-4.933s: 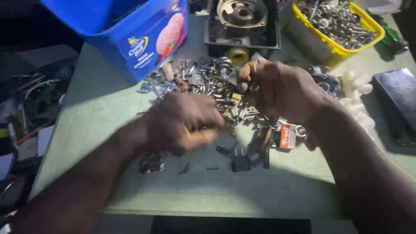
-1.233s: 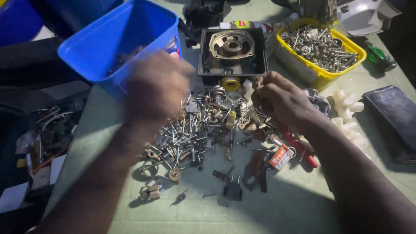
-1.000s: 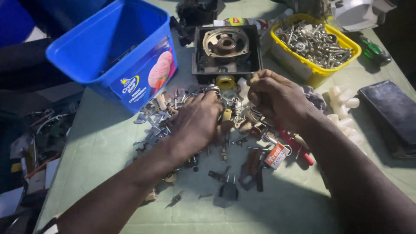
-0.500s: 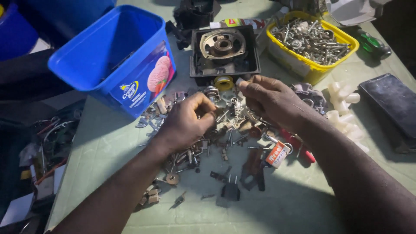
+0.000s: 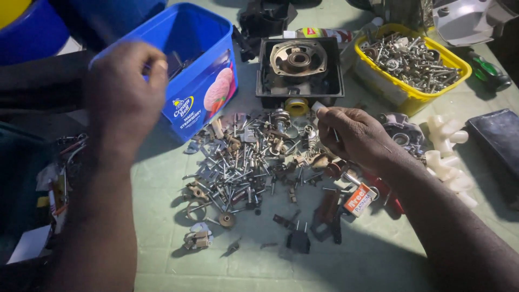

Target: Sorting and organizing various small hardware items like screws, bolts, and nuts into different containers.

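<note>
My left hand (image 5: pixel 123 92) is raised over the near rim of the blue plastic tub (image 5: pixel 208 94), with its fingertips pinched together. Anything between them is hidden. My right hand (image 5: pixel 354 135) rests at the right edge of the pile of screws, bolts and small metal parts (image 5: pixel 243 167) on the green table. Its fingers are curled, and a thin metal pin (image 5: pixel 335 134) shows between them.
A yellow tub (image 5: pixel 403 97) full of screws stands at the back right, next to a black tray (image 5: pixel 265 81) holding a round metal housing. White plastic fittings (image 5: pixel 448 157), a dark case (image 5: pixel 497 138), a labelled red-handled tool (image 5: pixel 359 200) and a black plug (image 5: pixel 297 240) lie nearby.
My left hand has lifted off the pile and moved left and up to the blue tub. My right hand has stayed at the pile's right edge.
</note>
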